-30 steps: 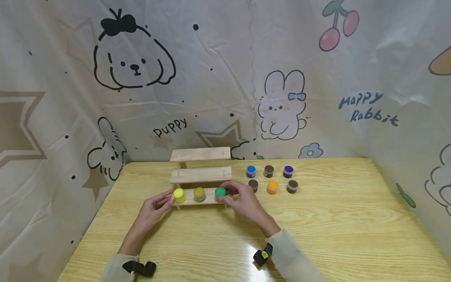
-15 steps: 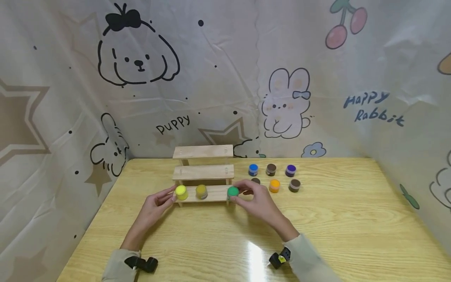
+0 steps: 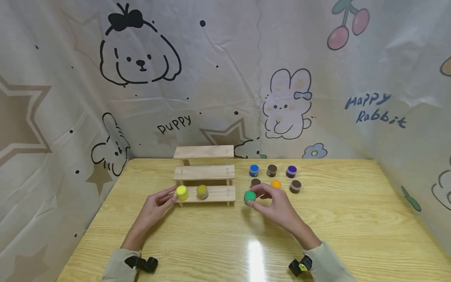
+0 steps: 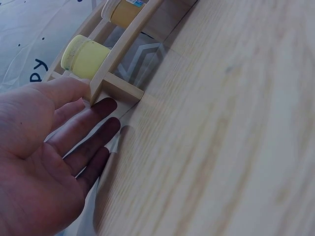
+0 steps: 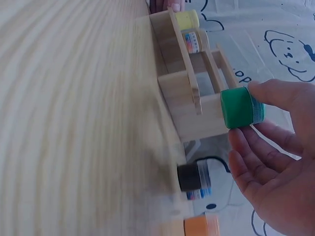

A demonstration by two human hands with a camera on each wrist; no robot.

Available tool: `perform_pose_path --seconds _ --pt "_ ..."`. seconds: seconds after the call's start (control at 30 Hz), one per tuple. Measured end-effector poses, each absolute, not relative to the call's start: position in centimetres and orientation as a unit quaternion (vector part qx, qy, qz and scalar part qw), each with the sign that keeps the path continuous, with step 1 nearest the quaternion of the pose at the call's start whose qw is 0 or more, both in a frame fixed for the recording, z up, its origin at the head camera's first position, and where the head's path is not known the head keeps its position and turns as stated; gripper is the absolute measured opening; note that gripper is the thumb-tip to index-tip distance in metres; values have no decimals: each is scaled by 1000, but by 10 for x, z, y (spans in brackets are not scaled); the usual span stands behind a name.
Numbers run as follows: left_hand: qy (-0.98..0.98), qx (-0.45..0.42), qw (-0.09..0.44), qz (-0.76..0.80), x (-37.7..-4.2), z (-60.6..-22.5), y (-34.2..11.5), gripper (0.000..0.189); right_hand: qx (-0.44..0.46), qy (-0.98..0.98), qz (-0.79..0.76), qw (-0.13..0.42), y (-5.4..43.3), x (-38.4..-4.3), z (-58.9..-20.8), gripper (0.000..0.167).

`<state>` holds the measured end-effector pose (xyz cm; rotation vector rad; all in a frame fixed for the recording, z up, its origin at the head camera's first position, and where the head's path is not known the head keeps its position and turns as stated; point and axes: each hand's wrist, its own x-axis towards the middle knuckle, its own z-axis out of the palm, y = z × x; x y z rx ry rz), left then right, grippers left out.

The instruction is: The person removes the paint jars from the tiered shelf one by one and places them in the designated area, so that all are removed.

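Between right thumb and fingers, my right hand pinches a small green paint jar, to the right of a three-step wooden stand. The green jar is held above the table in the right wrist view. At the stand's left end, my left hand holds the edge of the lowest step with thumb and forefinger; its other fingers stretch out below. A yellow paint jar stands on that step close to the left hand, with a mustard-yellow jar near the middle.
Behind the right hand stand blue, purple and orange jars, plus brown-black jars. The hand partly covers the orange one. A printed curtain hangs along the table's back edge.
The right hand has carried the green jar off the lowest step's right end, to the right. The left hand has stayed at the stand's left end.
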<state>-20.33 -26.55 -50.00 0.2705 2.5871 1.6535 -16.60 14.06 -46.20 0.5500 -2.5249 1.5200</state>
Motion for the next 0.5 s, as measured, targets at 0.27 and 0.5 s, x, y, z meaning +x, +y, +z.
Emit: perform_pose_path --seconds 0.27,0.5 --pt "837 84 29 539 -203 -502 -265 51 169 -851 494 55 153 -166 -468 28" --pt "838 83 30 538 -204 -501 -265 51 139 -862 487 23 162 -170 -473 29"
